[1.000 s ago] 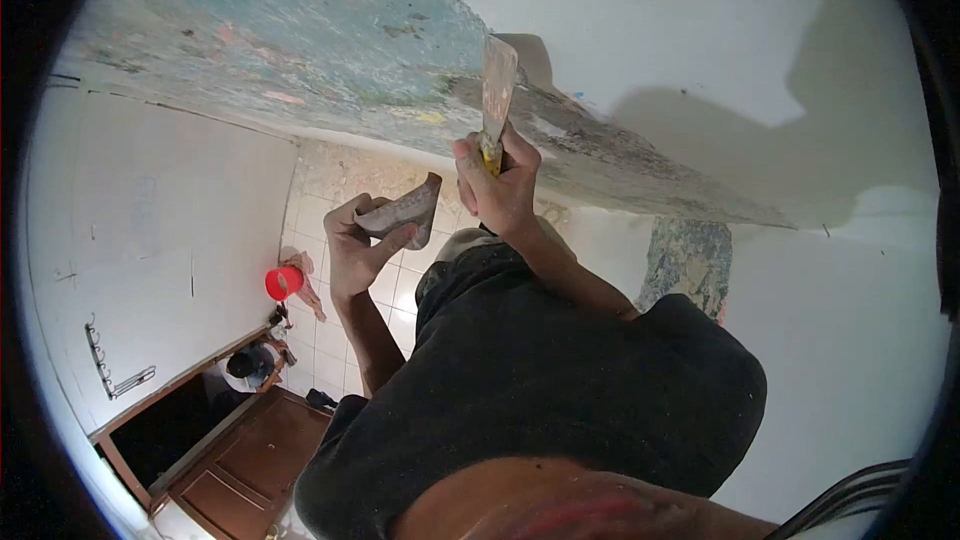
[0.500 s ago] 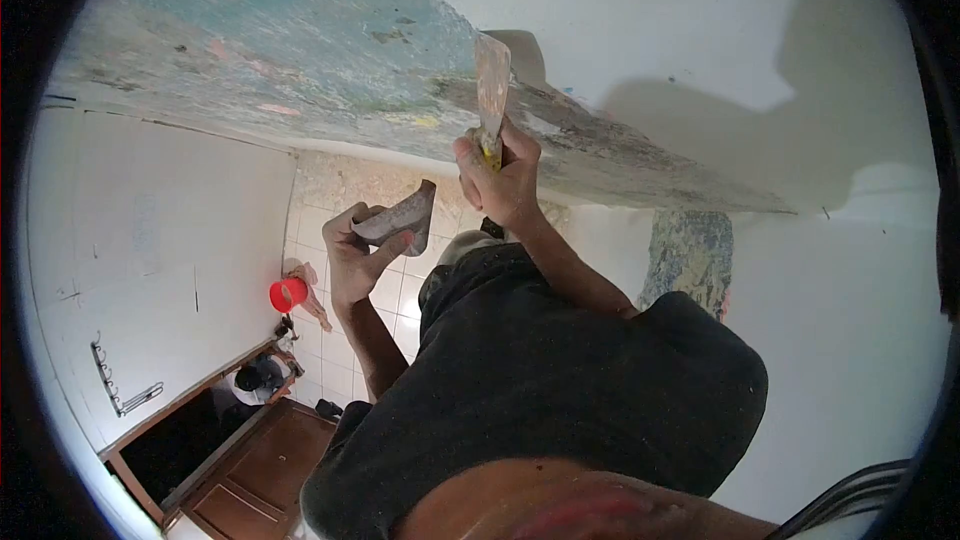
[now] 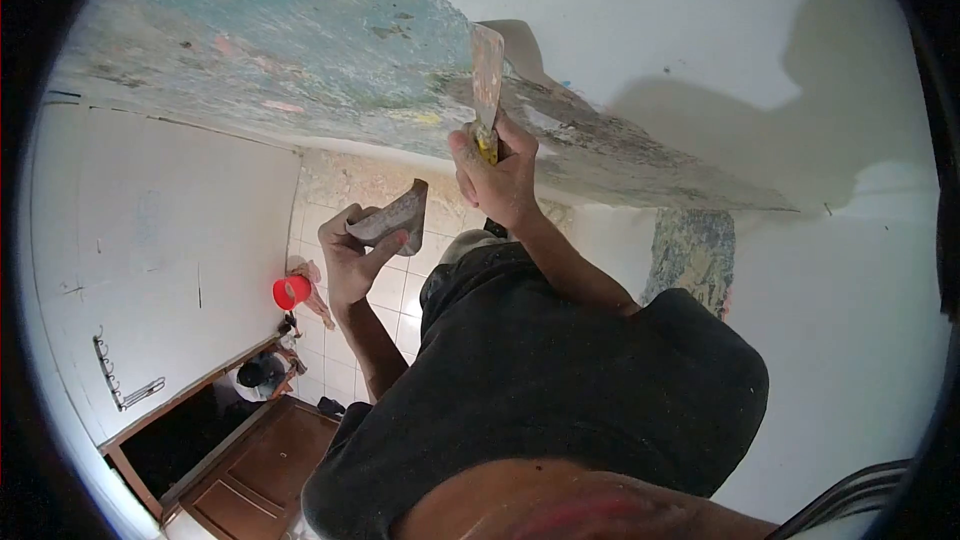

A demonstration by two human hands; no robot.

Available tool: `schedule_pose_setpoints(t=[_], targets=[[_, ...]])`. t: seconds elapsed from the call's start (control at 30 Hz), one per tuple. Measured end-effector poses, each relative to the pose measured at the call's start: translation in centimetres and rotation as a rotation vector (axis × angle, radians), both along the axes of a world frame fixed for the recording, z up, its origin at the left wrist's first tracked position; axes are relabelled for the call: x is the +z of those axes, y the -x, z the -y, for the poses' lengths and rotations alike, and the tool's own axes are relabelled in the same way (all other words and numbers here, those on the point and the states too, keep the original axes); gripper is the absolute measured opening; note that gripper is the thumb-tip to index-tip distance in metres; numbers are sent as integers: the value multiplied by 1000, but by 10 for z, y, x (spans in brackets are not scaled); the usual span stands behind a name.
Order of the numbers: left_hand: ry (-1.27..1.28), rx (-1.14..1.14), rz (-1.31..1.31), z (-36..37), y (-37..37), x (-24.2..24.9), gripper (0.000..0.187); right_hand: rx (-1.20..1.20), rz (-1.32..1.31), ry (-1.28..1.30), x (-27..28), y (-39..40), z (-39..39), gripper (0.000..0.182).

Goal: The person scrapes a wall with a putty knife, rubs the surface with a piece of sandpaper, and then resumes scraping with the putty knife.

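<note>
My right hand [image 3: 503, 177] is closed around the yellow-marked handle of a putty knife [image 3: 487, 75]. Its worn, stained blade points up at the wall, the tip overlapping the border between the blue-green scraped area [image 3: 330, 30] and the white paint [image 3: 640, 0]. Beside the blade a shadow falls on the white part. Lower and to the left, my left hand [image 3: 350, 258] grips a bent, dusty grey sheet [image 3: 393, 218] between thumb and fingers. The sheet stays apart from the wall, over the tiled floor.
A red bucket [image 3: 290, 292] stands on the floor at the left wall. Farther off, a person [image 3: 262, 372] is low by the doorway, near a brown door [image 3: 255, 455]. A hook rack [image 3: 118, 370] hangs on the left wall. Another stripped patch [image 3: 690, 255] shows at right.
The putty knife and my right hand have shifted slightly left, the blade tip a little up. My left hand with the grey sheet has drifted slightly left too. Both grips are unchanged.
</note>
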State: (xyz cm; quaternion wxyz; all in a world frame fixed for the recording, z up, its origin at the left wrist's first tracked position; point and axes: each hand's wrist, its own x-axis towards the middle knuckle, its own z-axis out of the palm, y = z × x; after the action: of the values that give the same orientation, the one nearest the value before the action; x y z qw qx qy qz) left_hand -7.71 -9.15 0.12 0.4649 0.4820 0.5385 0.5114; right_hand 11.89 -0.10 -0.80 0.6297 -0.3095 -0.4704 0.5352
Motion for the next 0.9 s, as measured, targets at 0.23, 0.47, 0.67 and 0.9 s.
schedule_pose_setpoints(t=[0.23,0.47,0.67,0.9], targets=[[-8,-26,-8,1,1,-3,27,8,102,63,-9,-2,1,65],[20,-54,-37,-2,-9,7,25,20,66,83,-8,3,0,67],[22,-45,-52,1,-6,3,22,-9,114,48,-8,5,0,67],[28,-44,-55,3,-6,3,22,38,64,102,0,9,-2,69]])
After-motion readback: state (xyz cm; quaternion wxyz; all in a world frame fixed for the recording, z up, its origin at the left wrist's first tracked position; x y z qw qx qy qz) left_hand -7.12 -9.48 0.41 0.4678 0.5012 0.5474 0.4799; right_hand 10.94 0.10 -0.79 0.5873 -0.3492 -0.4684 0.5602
